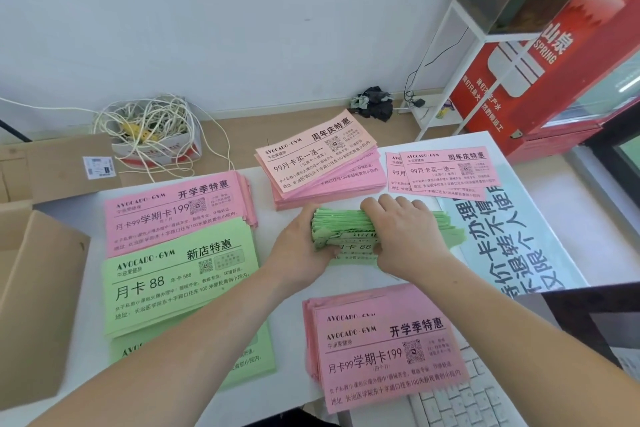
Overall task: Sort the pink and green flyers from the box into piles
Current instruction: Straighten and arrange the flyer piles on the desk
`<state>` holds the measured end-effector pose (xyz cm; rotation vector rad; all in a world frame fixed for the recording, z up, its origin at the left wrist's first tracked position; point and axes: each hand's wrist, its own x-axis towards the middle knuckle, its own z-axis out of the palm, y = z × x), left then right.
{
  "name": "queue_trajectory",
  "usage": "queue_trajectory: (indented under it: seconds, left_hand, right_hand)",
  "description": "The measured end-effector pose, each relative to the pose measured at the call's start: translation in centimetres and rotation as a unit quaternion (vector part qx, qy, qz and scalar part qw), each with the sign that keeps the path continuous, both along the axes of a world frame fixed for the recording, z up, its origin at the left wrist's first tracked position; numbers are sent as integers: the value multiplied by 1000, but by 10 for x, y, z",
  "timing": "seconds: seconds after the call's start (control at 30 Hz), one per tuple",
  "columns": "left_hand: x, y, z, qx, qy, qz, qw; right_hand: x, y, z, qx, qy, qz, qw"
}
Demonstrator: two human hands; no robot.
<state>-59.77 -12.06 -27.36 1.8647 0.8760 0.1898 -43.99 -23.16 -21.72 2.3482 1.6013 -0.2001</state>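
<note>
Sorting is well advanced but not closed out. The green bundle (pixel 346 224) sits at the middle of the counter (pixel 266 187), held between both hands; the left grip (pixel 304 248) is curled round its left end; the right grip (pixel 405 232) is curled over its top and right side; judged to be squaring the bundle before it joins a pile.

Pink piles laid out: four; the far-left pink pile (pixel 173 208); the far-middle pink pile (pixel 318 163); the thin far-right pink pile (pixel 446 170), two sheets showing; the near-right pink pile (pixel 388 347).

Green: one left green pile (pixel 180 274); further green sheets (pixel 249 357) partly under it at the near edge; plus the bundle in hand.

One cardboard box (pixel 34 288) stands at the left; its inside is hidden, so what remains cannot be told.
</note>
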Motion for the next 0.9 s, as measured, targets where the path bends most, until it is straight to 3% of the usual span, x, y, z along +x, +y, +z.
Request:
queue_trajectory:
  seconds: [0.13, 0.3, 0.47, 0.63, 0.77, 0.9]
  left_hand:
    - [-3, 8, 13, -49, 8, -13, 999]
    - [-2, 5, 28, -241, -22, 58, 969]
    - [6, 7, 20, -272, 70, 88, 956]
    - [-4, 14, 36, -150, 157, 24, 976]
    - [-21, 9, 51, 79, 187, -11, 979]
    - [-19, -19, 38, 67, 220, -85, 970]
  right_hand:
    - [20, 18, 37, -88, 85, -5, 992]
    - [44, 49, 53, -154, 210, -71, 963]
    - [45, 46, 23, -118, 194, -91, 970]
    - [51, -9, 17, 7, 161, -141, 977]
    - [56, -51, 18, 41, 254, -290, 922]
    - [41, -59, 5, 31, 320, -296, 899]
